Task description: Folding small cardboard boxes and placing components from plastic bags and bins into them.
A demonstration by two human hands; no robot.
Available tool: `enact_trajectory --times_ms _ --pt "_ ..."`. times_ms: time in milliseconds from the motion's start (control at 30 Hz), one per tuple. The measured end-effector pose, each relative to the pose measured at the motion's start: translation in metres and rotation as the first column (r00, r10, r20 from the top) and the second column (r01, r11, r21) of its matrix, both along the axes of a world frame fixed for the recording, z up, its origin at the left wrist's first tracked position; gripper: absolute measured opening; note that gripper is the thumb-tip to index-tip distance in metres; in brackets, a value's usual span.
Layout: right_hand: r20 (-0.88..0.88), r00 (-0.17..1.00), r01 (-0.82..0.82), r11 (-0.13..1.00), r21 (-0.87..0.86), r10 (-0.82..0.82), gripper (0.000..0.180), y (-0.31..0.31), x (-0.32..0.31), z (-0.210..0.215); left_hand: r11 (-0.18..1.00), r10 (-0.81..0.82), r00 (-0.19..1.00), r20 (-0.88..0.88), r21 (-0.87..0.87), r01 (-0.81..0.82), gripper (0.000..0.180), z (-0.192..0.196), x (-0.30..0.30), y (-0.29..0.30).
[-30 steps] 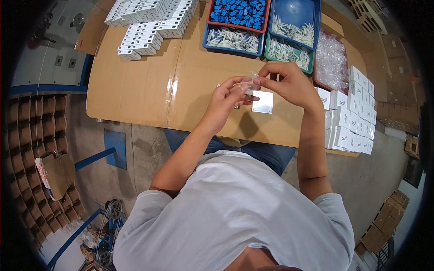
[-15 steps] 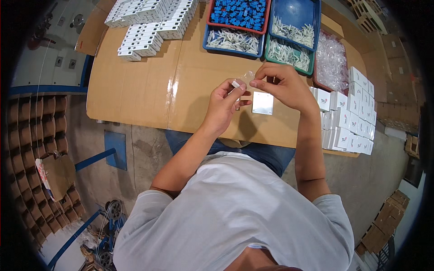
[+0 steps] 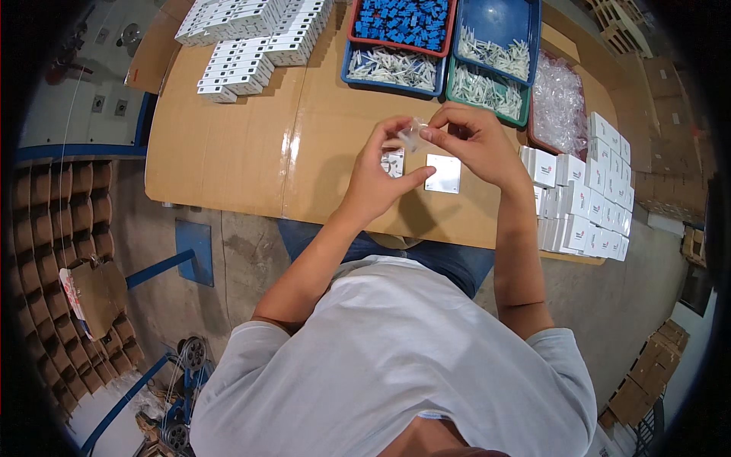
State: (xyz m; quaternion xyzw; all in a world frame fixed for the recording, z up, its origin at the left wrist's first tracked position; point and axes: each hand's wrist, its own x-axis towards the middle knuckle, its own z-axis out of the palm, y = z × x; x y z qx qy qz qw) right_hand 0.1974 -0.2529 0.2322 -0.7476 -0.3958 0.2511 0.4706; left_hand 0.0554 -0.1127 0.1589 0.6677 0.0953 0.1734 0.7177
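A small clear plastic bag hangs between my hands above the cardboard-covered table. My right hand pinches its upper right side between thumb and fingers. My left hand is at the bag's left side, its fingers curved near the plastic and its thumb stretched well away from them. What the left fingertips touch is partly hidden. Beneath that hand lies a white square piece with dark details, partly covered by it. A plain white square plate rests just right of the left thumb, below the right hand.
Trays of blue parts and white slim parts stand at the far side. A red tray holds clear plastic bags. Small white boxes are stacked at the right, white units at the far left.
My left thumb has swung away from its fingers, which earlier pinched a small white stick. The clear bag has shifted slightly down and left, still in my right hand's pinch.
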Motion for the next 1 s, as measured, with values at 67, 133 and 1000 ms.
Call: enact_trajectory --times_ms 67,133,1000 --pt "-0.011 1.000 -0.005 1.000 0.005 0.005 0.016 -0.002 -0.004 -0.005 0.955 0.106 0.992 0.070 0.271 -0.121 0.063 0.007 0.002 -0.003" --pt "-0.022 1.000 -0.014 1.000 0.014 0.014 0.015 -0.001 -0.008 -0.007 0.908 0.182 0.977 0.112 0.363 -0.211 0.065 0.008 0.003 -0.004" --pt "-0.053 0.996 -0.083 0.984 -0.156 0.076 0.034 0.004 -0.001 0.001 0.506 -0.413 0.910 0.024 -0.825 0.252 0.042 -0.021 0.004 -0.002"
